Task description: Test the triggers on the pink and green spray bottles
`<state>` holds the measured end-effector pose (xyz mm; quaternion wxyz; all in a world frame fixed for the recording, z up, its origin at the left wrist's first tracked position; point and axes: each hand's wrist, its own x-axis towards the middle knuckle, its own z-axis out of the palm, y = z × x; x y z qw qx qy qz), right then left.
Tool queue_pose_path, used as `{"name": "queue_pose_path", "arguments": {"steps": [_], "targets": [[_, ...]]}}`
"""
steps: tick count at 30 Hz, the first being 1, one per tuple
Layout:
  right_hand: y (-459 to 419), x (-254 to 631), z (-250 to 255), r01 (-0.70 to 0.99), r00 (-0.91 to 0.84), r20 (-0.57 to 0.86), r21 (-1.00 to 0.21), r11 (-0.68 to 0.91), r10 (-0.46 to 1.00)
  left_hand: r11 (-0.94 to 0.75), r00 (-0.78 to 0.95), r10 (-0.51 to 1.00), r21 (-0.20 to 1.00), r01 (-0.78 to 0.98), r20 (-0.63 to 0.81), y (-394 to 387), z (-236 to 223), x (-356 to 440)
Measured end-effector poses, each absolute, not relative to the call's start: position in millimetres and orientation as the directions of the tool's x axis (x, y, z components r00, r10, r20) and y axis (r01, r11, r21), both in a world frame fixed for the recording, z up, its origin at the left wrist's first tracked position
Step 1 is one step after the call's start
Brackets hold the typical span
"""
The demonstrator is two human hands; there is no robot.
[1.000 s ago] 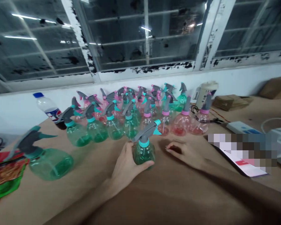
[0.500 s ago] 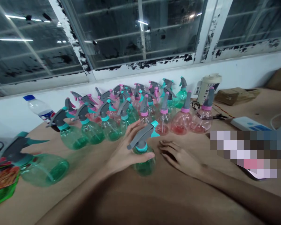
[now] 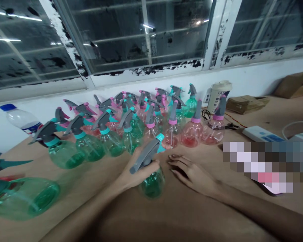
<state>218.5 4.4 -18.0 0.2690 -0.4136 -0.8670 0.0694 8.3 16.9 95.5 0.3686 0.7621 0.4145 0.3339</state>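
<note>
A green spray bottle (image 3: 153,184) with a grey head and turquoise nozzle stands at the middle of the table, its nozzle towards the upper right. My left hand (image 3: 135,171) is wrapped round its neck, the thumb in front and a fingertip by the turquoise trigger. Just to the right, my right hand (image 3: 193,172) lies palm down on the table, fingers loosely bent and apart, holding nothing. Behind both hands are several green spray bottles (image 3: 89,148) and several pink spray bottles (image 3: 192,133) in close rows. Another green spray bottle (image 3: 25,198) is at the left edge.
A plastic drink bottle (image 3: 21,117) with a blue cap is at the back left. A coffee cup (image 3: 218,95), cardboard (image 3: 247,103) and a white power strip (image 3: 264,135) with cables are on the right. A pixelated patch covers part of the right side. The window wall (image 3: 151,79) bounds the table.
My left hand has moved up from the bottle's body and closed round its neck by the trigger. My right hand has stayed on the table. The view has shifted slightly right.
</note>
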Motion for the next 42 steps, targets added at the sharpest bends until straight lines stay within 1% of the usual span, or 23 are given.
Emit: {"name": "queue_pose_path", "arguments": {"steps": [4, 6, 10, 15, 18, 23, 27, 30, 36, 42], "targets": [[4.5, 219.9, -17.5, 0.673, -0.51, 0.421, -0.348, 0.653, 0.75, -0.475, 0.486, 0.825, 0.821, 0.317, 0.289, 13.9, 97.2, 11.9], [4.6, 220.6, -17.7, 0.665, -0.52, 0.426, -0.342, 0.664, 0.741, -0.493, 0.492, 0.819, 0.802, 0.337, 0.296, 13.1, 96.9, 12.0], [4.0, 220.8, -17.6, 0.658, -0.535, 0.44, -0.319, 0.682, 0.722, -0.506, 0.455, 0.834, 0.763, 0.402, 0.314, 11.9, 93.5, 10.2], [2.2, 219.1, -19.3, 0.698, -0.533, 0.391, -0.298, 0.651, 0.751, -0.513, 0.412, 0.833, 0.793, 0.328, 0.369, 10.6, 89.2, 11.7], [0.4, 218.5, -23.9, 0.727, -0.513, 0.371, -0.291, 0.621, 0.774, -0.509, 0.366, 0.845, 0.795, 0.328, 0.39, 9.2, 86.7, 14.1], [-4.9, 218.9, -29.7, 0.743, -0.52, 0.344, -0.269, 0.613, 0.782, -0.543, 0.364, 0.826, 0.783, 0.304, 0.431, 7.3, 85.6, 15.2], [-7.9, 218.9, -27.7, 0.756, -0.549, 0.299, -0.221, 0.617, 0.78, -0.525, 0.37, 0.835, 0.791, 0.315, 0.407, 6.2, 86.4, 14.5], [-8.3, 218.9, -25.3, 0.765, -0.555, 0.27, -0.207, 0.61, 0.787, -0.505, 0.368, 0.845, 0.807, 0.306, 0.389, 6.1, 86.3, 14.5], [-7.8, 219.1, -23.2, 0.763, -0.55, 0.255, -0.234, 0.603, 0.795, -0.524, 0.362, 0.841, 0.773, 0.357, 0.403, 8.8, 86.3, 14.8], [-7.2, 220.6, -24.9, 0.747, -0.551, 0.281, -0.255, 0.614, 0.786, -0.565, 0.421, 0.807, 0.748, 0.349, 0.413, 7.9, 88.3, 13.6]]}}
